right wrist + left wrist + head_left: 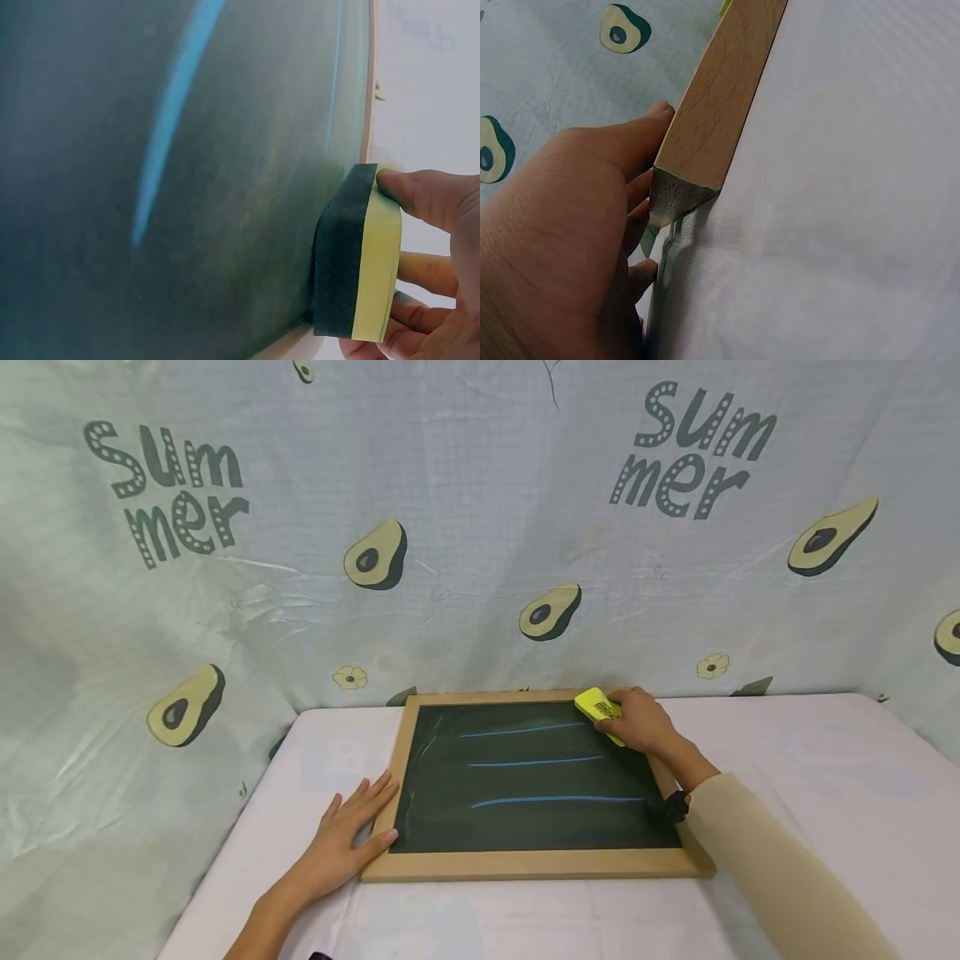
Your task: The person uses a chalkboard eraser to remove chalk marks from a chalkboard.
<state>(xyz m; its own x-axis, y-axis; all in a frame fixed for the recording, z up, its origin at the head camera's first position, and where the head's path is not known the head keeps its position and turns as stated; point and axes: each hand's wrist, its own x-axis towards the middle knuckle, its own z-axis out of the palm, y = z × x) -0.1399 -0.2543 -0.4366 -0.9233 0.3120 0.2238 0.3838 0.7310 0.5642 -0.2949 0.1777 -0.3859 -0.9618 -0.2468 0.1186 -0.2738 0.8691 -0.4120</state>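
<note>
A wood-framed chalkboard (pixel 540 827) lies on the table with three blue chalk lines (pixel 536 762) across its dark surface. My right hand (pixel 641 720) grips a yellow board eraser (pixel 592 702) between thumb and fingers at the board's upper right corner. In the right wrist view, the eraser's dark felt side (pixel 341 255) lies against the board, just past the end of a blue line. My left hand (pixel 341 847), fingers spread and straight, rests on the frame's left side. The left wrist view shows the left thumb (pixel 649 139) along the wooden frame (pixel 712 97) near its corner.
The board stands on a white-covered table (pixel 795 777). Behind it hangs a pale curtain (pixel 465 468) printed with avocados and lettering, close to the board's far edge. A dark watch (pixel 675 807) sits on the right wrist, over the board's right frame.
</note>
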